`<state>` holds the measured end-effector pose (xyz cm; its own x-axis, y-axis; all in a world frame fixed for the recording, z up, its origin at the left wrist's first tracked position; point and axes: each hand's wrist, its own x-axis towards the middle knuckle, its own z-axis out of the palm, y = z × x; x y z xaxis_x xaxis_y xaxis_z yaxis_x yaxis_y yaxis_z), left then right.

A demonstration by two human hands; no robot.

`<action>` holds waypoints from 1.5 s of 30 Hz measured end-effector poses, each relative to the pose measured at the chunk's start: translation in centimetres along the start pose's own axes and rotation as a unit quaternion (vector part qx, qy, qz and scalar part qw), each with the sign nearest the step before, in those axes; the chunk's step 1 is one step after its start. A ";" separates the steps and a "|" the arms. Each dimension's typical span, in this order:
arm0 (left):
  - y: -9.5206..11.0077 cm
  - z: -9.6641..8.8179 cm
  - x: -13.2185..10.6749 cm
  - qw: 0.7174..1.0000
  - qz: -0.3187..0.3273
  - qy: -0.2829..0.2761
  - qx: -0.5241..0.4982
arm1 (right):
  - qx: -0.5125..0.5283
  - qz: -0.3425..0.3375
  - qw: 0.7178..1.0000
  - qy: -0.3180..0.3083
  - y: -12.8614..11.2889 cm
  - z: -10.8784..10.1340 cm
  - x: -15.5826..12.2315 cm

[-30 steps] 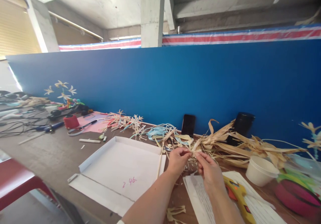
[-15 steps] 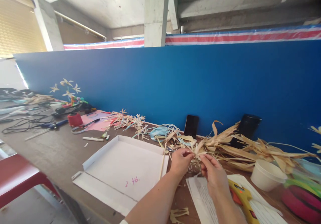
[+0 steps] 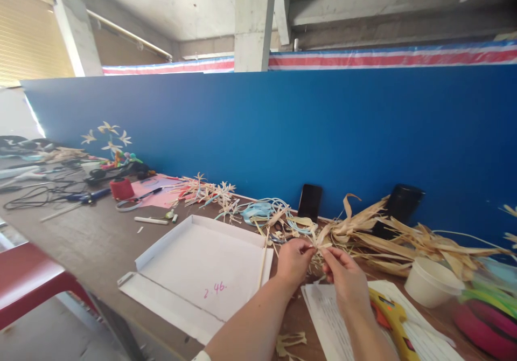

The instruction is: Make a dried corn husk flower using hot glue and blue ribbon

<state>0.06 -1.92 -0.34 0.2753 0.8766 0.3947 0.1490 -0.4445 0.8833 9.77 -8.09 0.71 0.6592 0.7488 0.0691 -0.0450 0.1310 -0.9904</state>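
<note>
My left hand [image 3: 297, 258] and my right hand [image 3: 343, 272] are close together over the table, fingertips pinched. Between them they hold a small pale strip of dried corn husk [image 3: 319, 247], partly covered by the fingers. Just behind the hands lies a heap of long dried husks [image 3: 359, 223], with husk scraps scattered underneath. A yellow hot glue gun [image 3: 393, 318] rests on printed sheets [image 3: 325, 312] beneath and right of my right forearm. Left of my left hand is an open shallow white box [image 3: 194, 264] with a thin stick [image 3: 263, 261] along its right side.
A white cup [image 3: 432, 283] and a pink roll [image 3: 484, 323] stand at the right. Against the blue partition [image 3: 242, 134] lean a phone [image 3: 309, 202] and a black object [image 3: 404, 202]. Husk flowers [image 3: 224, 191], blue ribbon [image 3: 258, 210] and red thread [image 3: 121, 189] lie further left.
Both hands keep their pinch on the husk strip with barely any movement. The whole view has shifted very slightly.
</note>
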 end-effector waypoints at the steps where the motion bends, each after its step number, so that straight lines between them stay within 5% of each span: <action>1: 0.0 -0.1 0.0 1.000 0.007 -0.001 0.007 | -0.003 -0.003 1.000 0.001 0.1 -0.1 0.1; 8: 0.5 -0.4 -0.2 0.994 0.084 -0.018 0.074 | -0.036 -0.024 0.999 0.015 0.9 -0.5 0.6; 27: 0.6 -0.6 -0.2 0.989 0.112 -0.018 0.099 | 0.010 -0.003 1.000 0.005 0.3 -0.1 0.2; 41: 0.1 -0.2 0.2 1.000 -0.018 0.010 -0.022 | -0.031 -0.047 0.997 0.044 0.1 -0.7 0.5; 45: 0.0 -0.2 0.7 0.992 -0.061 -0.002 -0.114 | -0.040 -0.018 0.999 -0.018 -0.1 -0.7 0.4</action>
<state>0.03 -1.25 0.05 0.2727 0.9201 0.2811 -0.0363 -0.2822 0.9587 10.56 -8.23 0.75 0.6320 0.7673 0.1082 0.0401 0.1071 -0.9934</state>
